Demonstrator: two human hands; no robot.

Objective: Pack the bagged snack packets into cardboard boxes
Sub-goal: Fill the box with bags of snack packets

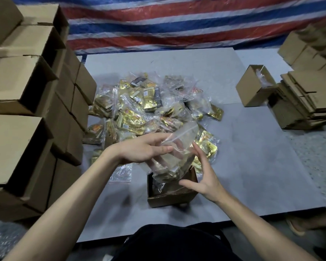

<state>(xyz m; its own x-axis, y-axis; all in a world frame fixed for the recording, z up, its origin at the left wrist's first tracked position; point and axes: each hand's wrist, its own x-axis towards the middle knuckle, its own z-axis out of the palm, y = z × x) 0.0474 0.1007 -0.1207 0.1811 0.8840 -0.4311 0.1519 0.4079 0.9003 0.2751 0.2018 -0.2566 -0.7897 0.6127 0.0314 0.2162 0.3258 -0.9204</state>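
Note:
A small open cardboard box (169, 199) stands on the grey board in front of me. A clear zip bag of snack packets (174, 159) hangs half inside it, its top sticking up above the rim. My left hand (143, 150) pinches the bag's upper part between thumb and fingers. To the bag's right, my right hand (202, 175) has its fingers straight and spread, the fingertips near or touching the plastic. Behind them lies a heap of bagged gold snack packets (149, 108).
Stacks of closed cardboard boxes (26, 102) fill the left side. At the right stand another small open box (254, 87) and a pile of flattened cartons (307, 102). A striped tarp (177, 21) hangs behind. An empty zip bag (120, 175) lies left of the box.

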